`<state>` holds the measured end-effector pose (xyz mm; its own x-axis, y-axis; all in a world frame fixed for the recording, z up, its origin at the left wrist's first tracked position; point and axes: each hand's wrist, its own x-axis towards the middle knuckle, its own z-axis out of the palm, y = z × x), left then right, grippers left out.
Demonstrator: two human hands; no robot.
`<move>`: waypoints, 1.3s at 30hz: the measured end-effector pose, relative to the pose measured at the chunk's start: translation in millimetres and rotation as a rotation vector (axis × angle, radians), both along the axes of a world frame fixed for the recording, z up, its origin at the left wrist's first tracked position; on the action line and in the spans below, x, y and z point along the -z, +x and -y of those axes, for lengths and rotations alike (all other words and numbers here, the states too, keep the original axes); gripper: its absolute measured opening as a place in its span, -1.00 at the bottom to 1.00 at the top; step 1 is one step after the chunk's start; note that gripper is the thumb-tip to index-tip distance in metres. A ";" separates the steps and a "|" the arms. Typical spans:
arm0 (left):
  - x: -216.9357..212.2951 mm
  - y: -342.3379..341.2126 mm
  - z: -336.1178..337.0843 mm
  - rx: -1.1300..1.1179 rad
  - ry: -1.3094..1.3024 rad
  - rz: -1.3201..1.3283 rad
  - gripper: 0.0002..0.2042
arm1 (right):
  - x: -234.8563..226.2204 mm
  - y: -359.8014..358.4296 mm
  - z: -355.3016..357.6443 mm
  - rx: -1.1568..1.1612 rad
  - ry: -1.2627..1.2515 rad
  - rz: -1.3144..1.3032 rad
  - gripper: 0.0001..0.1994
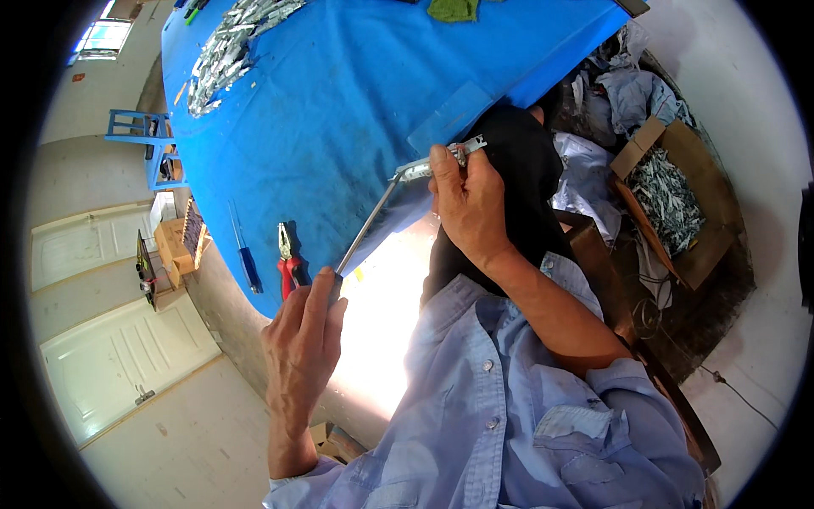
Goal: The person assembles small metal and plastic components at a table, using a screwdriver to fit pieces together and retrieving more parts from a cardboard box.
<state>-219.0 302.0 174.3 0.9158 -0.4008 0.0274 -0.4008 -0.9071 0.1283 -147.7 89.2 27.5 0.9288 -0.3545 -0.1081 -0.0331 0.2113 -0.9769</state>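
Note:
My left hand (305,339) is closed around the handle of a long screwdriver (370,223). Its thin metal shaft slants up and to the right, and its tip meets the left end of a narrow silvery metal strip (415,171). That strip is pinched between the thumb and fingers of my right hand (471,208), which covers part of it. Just left of the shaft, on the blue cloth (331,102), lie pliers (287,254) with red handles. Farther left is a second screwdriver (247,265) with a blue handle.
A heap of silvery strips (233,55) lies at the table's far left, with a green cloth (453,9) at the far edge. On the right, an opened cardboard box (721,191) holds many similar pieces beside plastic bags (585,182). A blue stool (157,148) stands beyond the table's left side.

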 end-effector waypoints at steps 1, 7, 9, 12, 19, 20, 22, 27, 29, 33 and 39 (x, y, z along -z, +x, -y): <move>-1.5 0.8 -0.2 0.011 0.017 -0.014 -0.62 | 1.3 0.2 -0.1 0.001 -0.021 0.005 -0.64; -9.6 18.0 -12.7 0.028 0.005 -0.033 -0.62 | 10.3 7.1 8.4 -0.070 -0.211 0.161 -0.72; -19.0 29.4 -14.9 0.021 -0.018 -0.086 -0.62 | 9.3 6.9 11.3 -0.105 -0.244 0.176 -0.76; -27.4 46.9 -16.7 0.019 -0.077 -0.122 -0.64 | 8.4 5.2 14.5 -0.157 -0.248 0.194 -0.80; -34.9 68.2 -16.5 0.033 -0.114 -0.187 -0.68 | 9.9 -0.4 22.5 -0.263 -0.109 0.186 -0.79; -34.7 68.2 -15.7 0.023 -0.118 -0.194 -0.68 | 9.7 -0.2 22.7 -0.273 -0.087 0.182 -0.79; -32.5 68.3 -18.7 -0.005 -0.153 -0.210 -0.69 | 4.8 -0.4 24.2 -0.295 -0.098 0.166 -0.78; -33.6 69.5 -20.1 -0.034 -0.191 -0.238 -0.70 | 2.8 -2.3 26.2 -0.322 -0.058 0.164 -0.78; -33.9 68.4 -18.1 -0.044 -0.178 -0.240 -0.68 | 4.3 -2.2 26.8 -0.331 -0.058 0.176 -0.78; -32.4 57.9 -11.4 -0.028 -0.068 -0.180 -0.67 | -6.7 0.9 25.0 -0.268 0.063 0.094 -0.75; -26.5 41.0 -3.6 0.025 -0.011 -0.122 -0.66 | -11.3 5.0 15.7 -0.149 0.112 0.039 -0.72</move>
